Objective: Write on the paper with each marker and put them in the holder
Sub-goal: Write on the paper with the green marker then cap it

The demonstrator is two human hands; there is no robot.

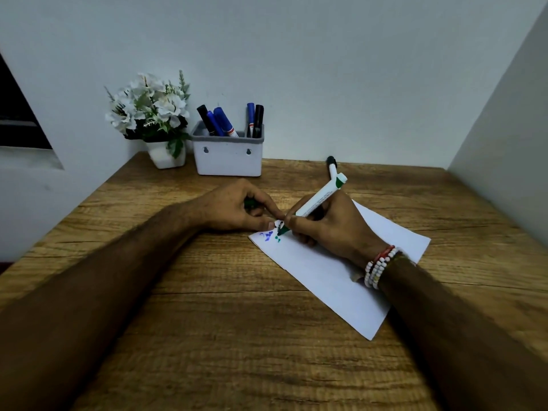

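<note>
Two hands over white paper (335,271) on wooden counter (225,321): right hand (329,229), fingers clamped on green marker (314,203), tip touching paper; left hand (237,209), fingers closed around green cap (250,203). Far left, holder (228,157) with five markers (219,121); black-capped marker (332,167) lying far right.

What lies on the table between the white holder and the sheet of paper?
Head view: one black-capped white marker on bare wooden table, between white holder and paper.

Holder (228,157) behind paper (332,271), apparently apart.
</note>
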